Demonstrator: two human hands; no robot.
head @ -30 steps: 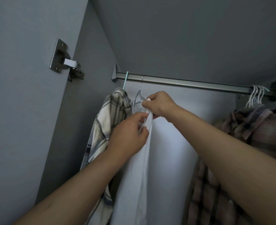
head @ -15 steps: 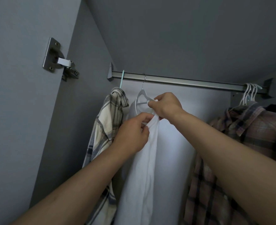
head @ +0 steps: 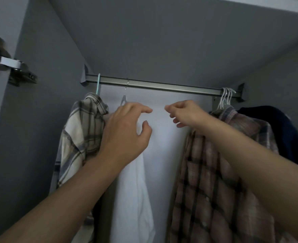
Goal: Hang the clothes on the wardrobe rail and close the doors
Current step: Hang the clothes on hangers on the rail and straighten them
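- My left hand (head: 125, 130): grip open, holding nothing, beside the white shirt (head: 134, 190) hung on the rail (head: 162, 85).
- My right hand (head: 185, 114): grip loose, empty, clear of garments.

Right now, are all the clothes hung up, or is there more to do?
Done: the white shirt hangs on the rail, between the cream plaid shirt and the pink plaid shirt. In hand: nothing; the left hand and right hand are open. Left: closing the doors; a hinge shows one open.
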